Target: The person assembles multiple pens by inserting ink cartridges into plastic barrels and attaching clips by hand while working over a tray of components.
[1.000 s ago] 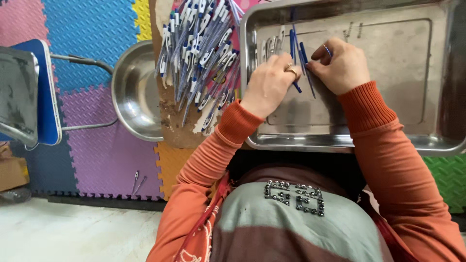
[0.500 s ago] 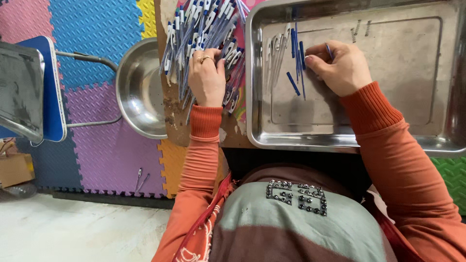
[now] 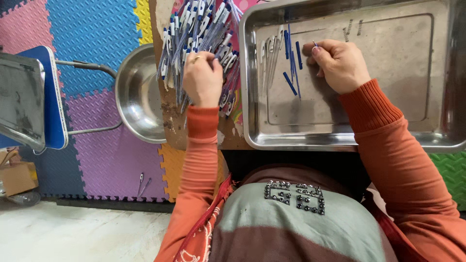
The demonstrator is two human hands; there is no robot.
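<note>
My left hand (image 3: 202, 77) lies on a heap of blue-and-white pens (image 3: 194, 36) on a worn wooden board, its fingers curled into the pile; whether it grips a pen I cannot tell. My right hand (image 3: 339, 64) rests inside a large steel tray (image 3: 349, 138), fingers closed on a thin pen part at its fingertips. Just left of that hand, several blue caps and clear barrels (image 3: 286, 58) lie in a row on the tray floor.
A round steel bowl (image 3: 138, 94) sits left of the board. A blue folding chair (image 3: 46, 97) holds a second tray (image 3: 19, 99). Coloured foam mats (image 3: 97, 29) cover the floor, with a small loose metal piece (image 3: 142, 184) on them. A cardboard box (image 3: 17, 177) stands at far left.
My left hand has left the tray and moved left onto the pen heap, settling into it. My right hand has stayed in the tray by the row of parts.
</note>
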